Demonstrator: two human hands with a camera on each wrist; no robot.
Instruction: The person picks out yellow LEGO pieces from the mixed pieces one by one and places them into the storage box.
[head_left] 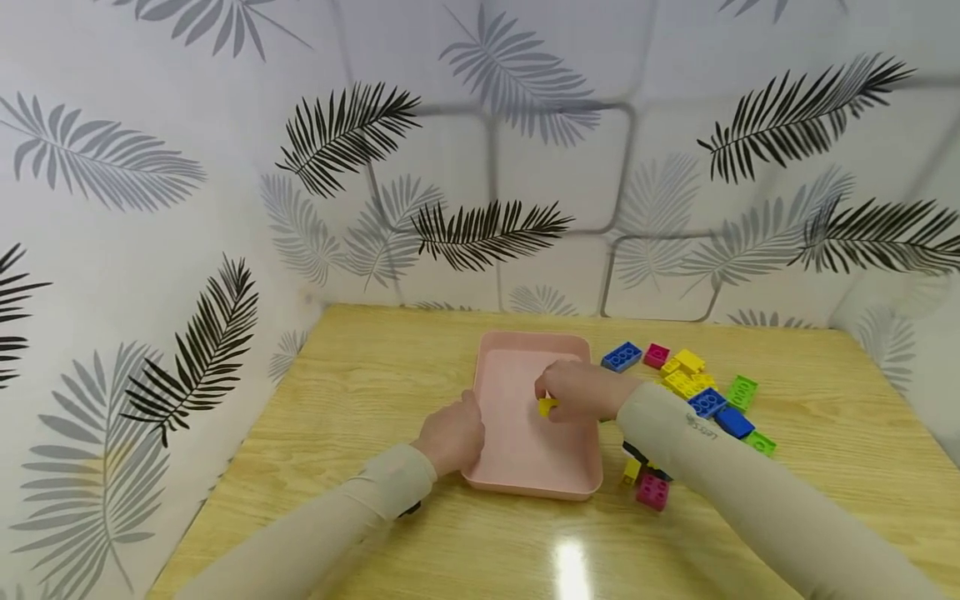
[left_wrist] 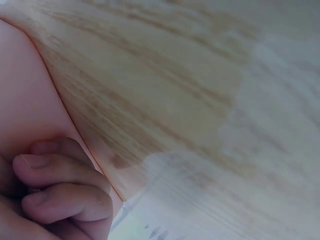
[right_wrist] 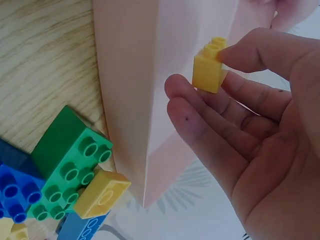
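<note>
Over the pink tray (head_left: 525, 462), my right hand (head_left: 581, 390) pinches a small yellow toy brick (right_wrist: 206, 74) between thumb and fingers. The brick's studs show in the right wrist view. At the tray's left side, my left hand (head_left: 453, 435) grips the rim. Its curled fingers (left_wrist: 65, 170) lie against the tray wall in the left wrist view. A green brick (right_wrist: 70, 165) and another yellow brick (right_wrist: 102, 194) lie outside the tray near my right hand.
Several loose bricks lie on the wooden table (head_left: 360, 367) right of the tray, among them a blue brick (head_left: 622, 357), a red brick (head_left: 656, 356) and a magenta brick (head_left: 653, 492). Some are hidden under my right forearm. A leaf-patterned wall covering (head_left: 555, 275) stands behind the table.
</note>
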